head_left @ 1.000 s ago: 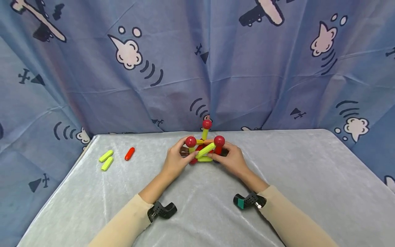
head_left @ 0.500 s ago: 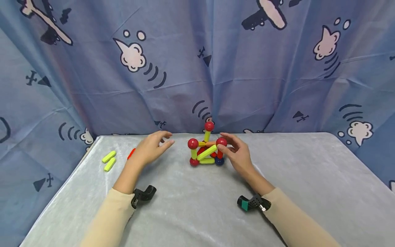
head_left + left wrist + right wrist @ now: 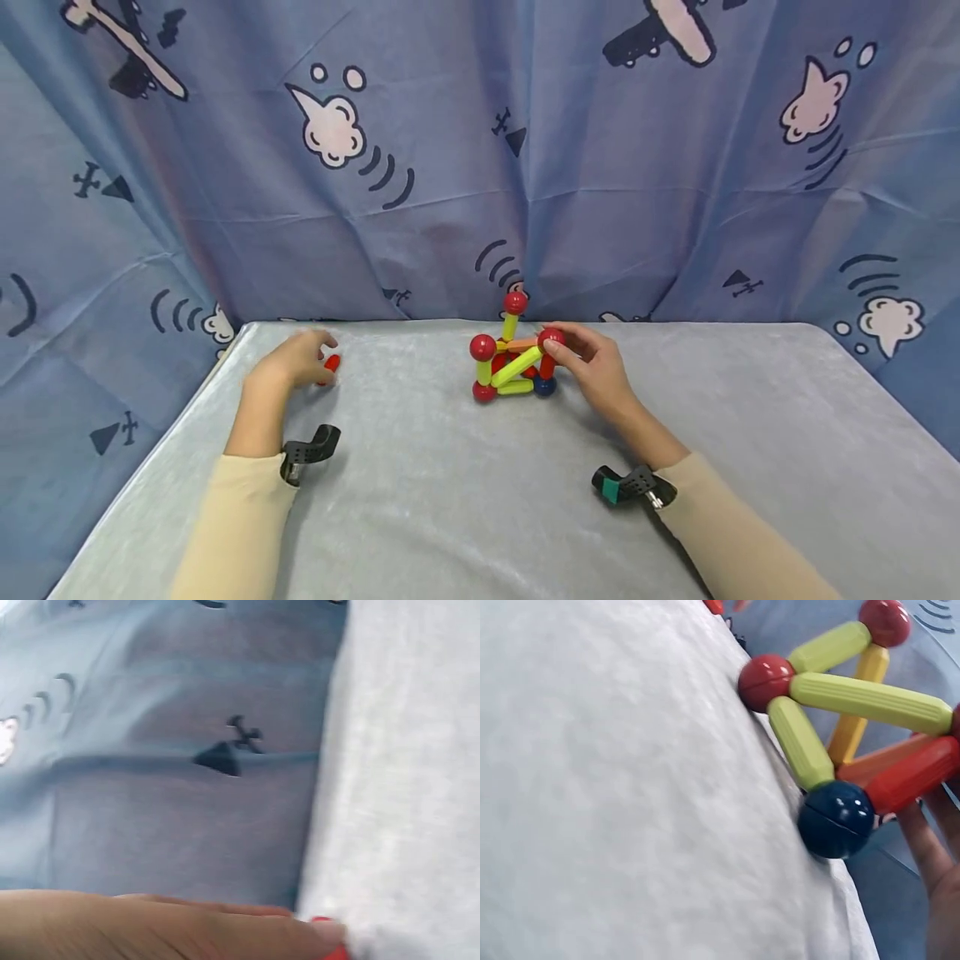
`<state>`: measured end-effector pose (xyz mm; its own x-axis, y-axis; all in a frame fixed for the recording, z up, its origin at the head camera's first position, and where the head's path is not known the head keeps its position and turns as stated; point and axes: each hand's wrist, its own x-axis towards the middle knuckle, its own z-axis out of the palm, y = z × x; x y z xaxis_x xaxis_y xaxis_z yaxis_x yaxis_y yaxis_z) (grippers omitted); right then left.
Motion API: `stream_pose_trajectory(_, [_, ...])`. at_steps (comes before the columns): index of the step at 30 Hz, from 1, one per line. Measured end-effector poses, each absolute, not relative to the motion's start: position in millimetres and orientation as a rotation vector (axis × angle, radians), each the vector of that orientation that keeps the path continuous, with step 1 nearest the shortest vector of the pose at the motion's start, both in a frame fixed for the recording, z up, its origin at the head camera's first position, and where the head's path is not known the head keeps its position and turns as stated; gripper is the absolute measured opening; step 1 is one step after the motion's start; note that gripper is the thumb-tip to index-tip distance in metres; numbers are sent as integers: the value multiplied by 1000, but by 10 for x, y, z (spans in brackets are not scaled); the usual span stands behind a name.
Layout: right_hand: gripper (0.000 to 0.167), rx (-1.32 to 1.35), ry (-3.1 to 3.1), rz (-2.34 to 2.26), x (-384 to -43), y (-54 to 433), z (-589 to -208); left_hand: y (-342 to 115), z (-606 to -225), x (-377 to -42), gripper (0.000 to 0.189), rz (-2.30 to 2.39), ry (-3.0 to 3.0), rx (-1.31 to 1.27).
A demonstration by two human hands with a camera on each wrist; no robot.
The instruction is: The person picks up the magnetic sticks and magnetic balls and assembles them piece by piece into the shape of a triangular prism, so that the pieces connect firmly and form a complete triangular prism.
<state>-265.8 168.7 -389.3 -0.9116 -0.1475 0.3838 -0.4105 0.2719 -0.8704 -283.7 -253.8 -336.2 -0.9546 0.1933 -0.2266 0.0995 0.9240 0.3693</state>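
Note:
A construction of magnetic rods and balls (image 3: pixel 516 367) stands on the table, with yellow-green, red and orange rods joined by red balls and a blue ball (image 3: pixel 836 820). My right hand (image 3: pixel 597 367) pinches the red ball (image 3: pixel 552 338) at its upper right corner between thumb and fingers. Out to the left, my left hand (image 3: pixel 288 361) is over a loose red rod (image 3: pixel 332 363), thumb and forefinger apart on either side of it. The left wrist view has a fingertip overlapping the red rod (image 3: pixel 340 953). A slanted yellow-green rod (image 3: pixel 516 367) crosses the construction's front.
A grey cloth covers the table (image 3: pixel 420 483). Behind it hangs a blue patterned curtain (image 3: pixel 442 167), close to the table's back edge. Each wrist wears a black camera mount (image 3: pixel 311 450).
My left hand has let go of the construction and moved left to the red rod, now hiding the two loose yellow-green rods. My right hand stays at the upper right ball.

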Motion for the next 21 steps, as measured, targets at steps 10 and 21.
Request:
stream_pose_trajectory(10, [32,531,-2373,1705,-2646,1718,-3823,-2346,-3573,-2933,27,611,3048,344])
stream_pose_trajectory(21, [32,661,-2371,1711,-2602,1670,-3760,-1027,-3255,-2575,36,1435,3009,1060])
